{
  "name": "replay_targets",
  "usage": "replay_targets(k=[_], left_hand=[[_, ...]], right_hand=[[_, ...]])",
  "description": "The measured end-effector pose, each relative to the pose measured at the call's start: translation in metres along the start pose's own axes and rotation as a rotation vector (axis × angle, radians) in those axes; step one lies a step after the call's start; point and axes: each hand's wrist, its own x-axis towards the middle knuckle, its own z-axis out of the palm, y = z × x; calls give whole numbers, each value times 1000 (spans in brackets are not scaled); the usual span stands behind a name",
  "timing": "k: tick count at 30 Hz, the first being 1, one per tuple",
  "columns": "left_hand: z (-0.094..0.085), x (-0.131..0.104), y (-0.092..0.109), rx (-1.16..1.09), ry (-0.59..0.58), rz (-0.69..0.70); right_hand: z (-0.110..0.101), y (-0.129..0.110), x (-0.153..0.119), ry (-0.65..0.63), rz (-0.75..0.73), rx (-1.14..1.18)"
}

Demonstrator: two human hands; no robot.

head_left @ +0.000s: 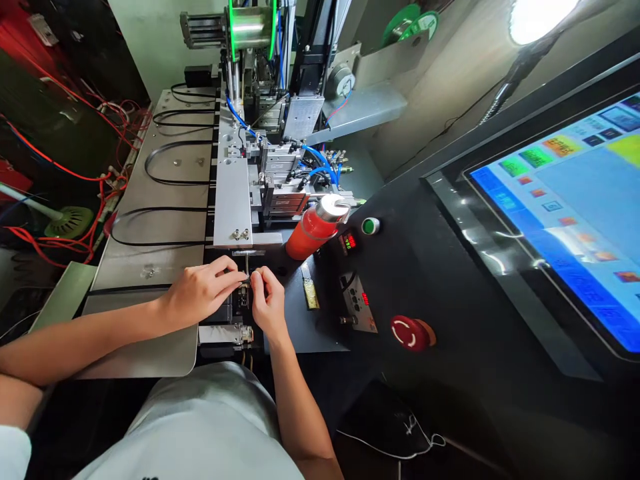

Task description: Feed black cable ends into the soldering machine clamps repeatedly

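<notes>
My left hand (203,293) reaches in from the left over the metal plate, thumb and fingers closed together at the front of the machine. Close beside it, my right hand (269,303) is pinched shut, its fingertips almost meeting those of the left. Whatever lies between the fingertips is too small and hidden to name. Just below the fingertips sits a small metal fixture (243,295), partly covered by the hands. A metal cylinder fitting (225,335) lies nearer my body. Black cable loops (150,212) rest on the metal plate (175,257) left of the hands.
A red bottle (311,233) stands right of the machine's rail (233,200). Past my right hand lies a small yellow-and-silver strip (310,290). A red emergency stop button (411,333), a green button (371,227) and a touchscreen (575,213) are on the right. Wire spools (254,28) hang above.
</notes>
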Motion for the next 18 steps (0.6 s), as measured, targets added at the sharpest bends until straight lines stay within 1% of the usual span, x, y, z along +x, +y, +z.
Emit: replay_targets(k=[3,7,9,12,14,16,18], left_hand=[[-4,-1,-1,68,29,111],[-8,3,-3,187,85,299],[-8,5,-5,215,92,376],[-8,7,-10,207,77,406],[-8,6,-12,180,45,386],[-9,6,-13,151,-36,348],[-11,7,-12,143,-156,305]], right_hand=[[0,0,0,11,-12,-13],[1,0,-1,28,-9,-10],[1,0,-1,36,1,0],[3,0,-2,45,20,1],[3,-1,-2,49,34,-5],[3,-2,-1,52,41,-13],[3,-3,-1,45,37,-27]])
